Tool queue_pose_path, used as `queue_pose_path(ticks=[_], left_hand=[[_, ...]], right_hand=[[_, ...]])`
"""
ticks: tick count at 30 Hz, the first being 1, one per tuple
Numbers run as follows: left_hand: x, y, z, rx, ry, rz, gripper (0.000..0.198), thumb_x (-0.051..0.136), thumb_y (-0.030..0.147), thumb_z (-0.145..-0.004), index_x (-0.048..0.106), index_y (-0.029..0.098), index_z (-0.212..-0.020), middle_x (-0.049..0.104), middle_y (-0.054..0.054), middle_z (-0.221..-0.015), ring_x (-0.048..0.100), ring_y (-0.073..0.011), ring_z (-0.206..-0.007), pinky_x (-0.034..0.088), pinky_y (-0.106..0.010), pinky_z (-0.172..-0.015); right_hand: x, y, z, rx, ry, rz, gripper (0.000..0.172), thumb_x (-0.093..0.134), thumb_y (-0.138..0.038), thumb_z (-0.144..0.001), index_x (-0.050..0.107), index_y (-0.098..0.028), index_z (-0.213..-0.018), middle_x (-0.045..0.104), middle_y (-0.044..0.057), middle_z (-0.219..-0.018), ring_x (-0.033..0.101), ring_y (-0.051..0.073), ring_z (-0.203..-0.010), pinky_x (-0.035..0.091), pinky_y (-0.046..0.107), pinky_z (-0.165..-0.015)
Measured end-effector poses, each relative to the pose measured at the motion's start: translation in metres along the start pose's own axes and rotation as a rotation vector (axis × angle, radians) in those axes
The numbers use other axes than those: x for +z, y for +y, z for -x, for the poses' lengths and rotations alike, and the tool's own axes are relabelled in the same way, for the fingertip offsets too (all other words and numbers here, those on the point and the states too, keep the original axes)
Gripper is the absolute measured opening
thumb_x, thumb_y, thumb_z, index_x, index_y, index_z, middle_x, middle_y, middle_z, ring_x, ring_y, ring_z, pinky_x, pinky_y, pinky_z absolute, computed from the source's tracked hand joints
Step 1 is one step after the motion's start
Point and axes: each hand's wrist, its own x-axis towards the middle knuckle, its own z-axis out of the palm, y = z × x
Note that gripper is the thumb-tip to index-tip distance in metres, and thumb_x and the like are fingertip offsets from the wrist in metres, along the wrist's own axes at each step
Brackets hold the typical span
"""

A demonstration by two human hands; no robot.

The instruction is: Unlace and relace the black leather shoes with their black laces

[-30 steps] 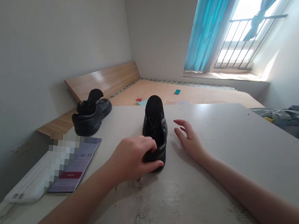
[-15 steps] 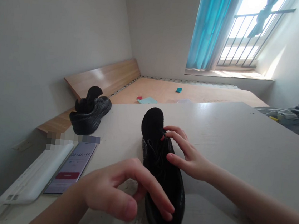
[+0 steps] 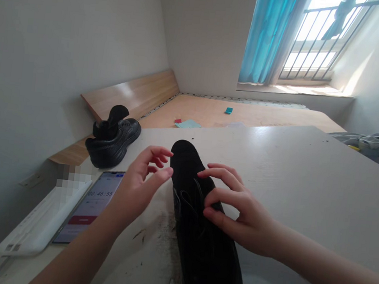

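A black shoe (image 3: 210,258) lies on the white table, its tongue (image 3: 185,160) standing out toward the far side and its opening toward me. Loose laces (image 3: 191,201) lie across its middle. My left hand (image 3: 143,184) is at the left of the tongue, fingers curved and apart, with the fingertips by its edge and nothing held. My right hand (image 3: 240,207) rests on the shoe's right side, its thumb and forefinger pressed together by the laces; what lies between them is too dark to make out.
Another black shoe (image 3: 112,144) stands at the table's far left edge. A phone (image 3: 88,208) showing a timer and a white box-like object (image 3: 41,221) lie at the left. Behind the white table (image 3: 291,181) is a wooden surface (image 3: 264,116) with small coloured pieces.
My left hand has moved from the near end of the shoe up to its tongue. The shoe has come nearer to me, and my right thumb and forefinger have closed together.
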Motion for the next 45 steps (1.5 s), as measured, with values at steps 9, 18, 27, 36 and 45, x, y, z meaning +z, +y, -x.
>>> queue_pose_path(ticks=[9,18,27,36,45], left_hand=[[0.013,-0.009,0.009,-0.071,-0.297,-0.124,0.037,0.056,0.032,-0.091,0.054,0.029,-0.128,0.064,-0.003,-0.124,0.059,-0.0231,-0.114,0.042,-0.040,-0.105],[0.013,-0.006,0.008,0.006,-0.297,-0.214,0.026,0.052,0.035,-0.093,0.064,0.025,-0.115,0.066,-0.003,-0.117,0.058,-0.0237,-0.112,0.041,-0.038,-0.103],[0.011,-0.005,0.008,0.010,-0.303,-0.269,0.026,0.050,0.035,-0.093,0.065,0.024,-0.112,0.068,-0.002,-0.111,0.060,-0.0227,-0.103,0.044,-0.037,-0.099],[0.010,-0.006,0.009,-0.025,-0.310,-0.291,0.027,0.050,0.038,-0.094,0.065,0.026,-0.113,0.066,-0.002,-0.112,0.059,-0.0230,-0.103,0.042,-0.038,-0.100],[0.009,-0.009,0.009,-0.039,-0.309,-0.301,0.029,0.049,0.041,-0.094,0.064,0.027,-0.114,0.065,-0.003,-0.114,0.058,-0.0251,-0.105,0.042,-0.041,-0.102]], right_hand=[[-0.045,0.006,-0.013,0.466,0.070,-0.999,0.032,0.041,-0.046,-0.101,0.040,-0.025,-0.077,0.025,-0.010,-0.050,0.023,0.008,-0.036,0.041,0.023,-0.044],[-0.020,-0.015,0.006,-0.036,-0.055,0.338,0.075,0.059,-0.070,-0.081,0.048,-0.026,-0.141,0.061,0.009,-0.107,0.062,0.019,-0.075,0.049,0.032,-0.063],[-0.019,-0.011,0.002,-0.108,-0.043,0.422,0.019,0.040,-0.019,-0.098,0.055,-0.022,-0.086,0.065,0.007,-0.103,0.057,0.014,-0.069,0.039,0.029,-0.055],[-0.043,0.011,-0.013,0.498,0.092,-0.206,0.038,0.039,-0.054,-0.097,0.041,-0.024,-0.074,0.035,-0.004,-0.055,0.032,0.012,-0.047,0.026,0.026,-0.045],[-0.081,0.085,0.000,0.907,-0.404,0.878,0.022,0.054,-0.029,-0.094,0.058,-0.019,-0.075,0.059,0.002,-0.071,0.052,0.015,-0.062,0.042,0.033,-0.064]])
